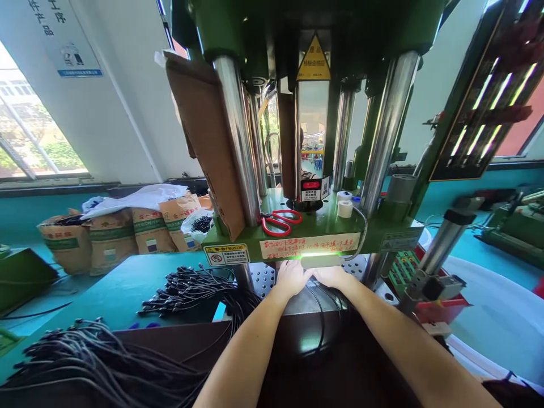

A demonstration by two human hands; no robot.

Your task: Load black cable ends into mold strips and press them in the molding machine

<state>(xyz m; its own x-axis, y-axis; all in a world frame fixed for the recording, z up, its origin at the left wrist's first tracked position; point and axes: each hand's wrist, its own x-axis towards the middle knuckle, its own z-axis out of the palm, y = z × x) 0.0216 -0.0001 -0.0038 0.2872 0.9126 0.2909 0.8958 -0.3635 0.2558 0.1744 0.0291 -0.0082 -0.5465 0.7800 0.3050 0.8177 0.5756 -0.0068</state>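
Both of my arms reach forward under the green upper plate of a press [378, 238]. My left hand [293, 277] is at the lower work area, its thumb pressed in toward the black cables [321, 311]; it looks closed on a cable, with the fingertips hidden. Close beside it is my right hand [330, 276], whose fingers are covered by a lit white lamp bar [321, 261]. From between the hands the black cables hang over the front edge onto the dark tabletop [306, 362]. A perforated metal plate [263, 275] shows beside the left hand.
Red-handled scissors [283, 222] and white tape rolls [344, 208] lie on the press plate. Black cable bundles [187, 289] spread across the left side. Steel columns [236, 136] flank the work area. Paper sacks [110, 243] stand back left; a red tray [442, 309] is at right.
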